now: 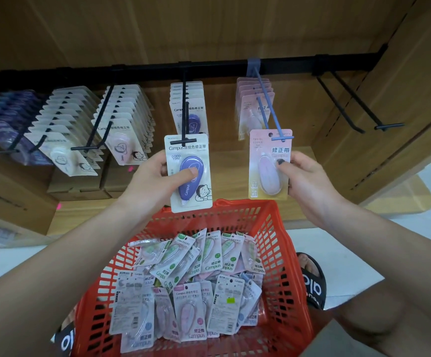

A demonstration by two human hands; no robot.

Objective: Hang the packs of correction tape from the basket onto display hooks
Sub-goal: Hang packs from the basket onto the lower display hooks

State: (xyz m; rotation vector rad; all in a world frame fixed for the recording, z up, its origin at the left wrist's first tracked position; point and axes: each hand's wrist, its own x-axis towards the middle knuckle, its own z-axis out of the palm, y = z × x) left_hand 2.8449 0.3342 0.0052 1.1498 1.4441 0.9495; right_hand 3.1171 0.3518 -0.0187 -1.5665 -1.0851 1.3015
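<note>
red plastic mesh is forming the basket [281, 253] sitting low between your knees, and it is holding a loose heap of correction tape packs [183, 284], overlapping so much that most of their printing is covered or too small to read. your left hand [155, 181] is gripping a purple pack [189, 173], thumb pressing on the blister front and the other fingers hiding behind the card. its top edge is sitting right at the crossbar tip of a black hook [183, 119]; whether the hole is actually on the hook is hard to tell. your right hand [304, 179] is pinching a pink pack [269, 163] by its right edge, a dark thumbnail lying on the blister. that card's top is meeting the tip of a blue hook [263, 99], and again the hole is partly masked by the crossbar.

behind each held pack, more matching packs are hanging further back on the same hooks, mostly concealed. to the left, 2 rows of cream packs [85, 124] are filling black hooks, and a darker purple row [8, 119] is blurring out at the frame edge. on the right, 2 black hooks [358, 104] are hanging bare from the black rail [286, 64]. a black sandal [312, 279] is peeking out beside the basket, partly cut off by it. your forearms are running out of frame at the bottom.
</note>
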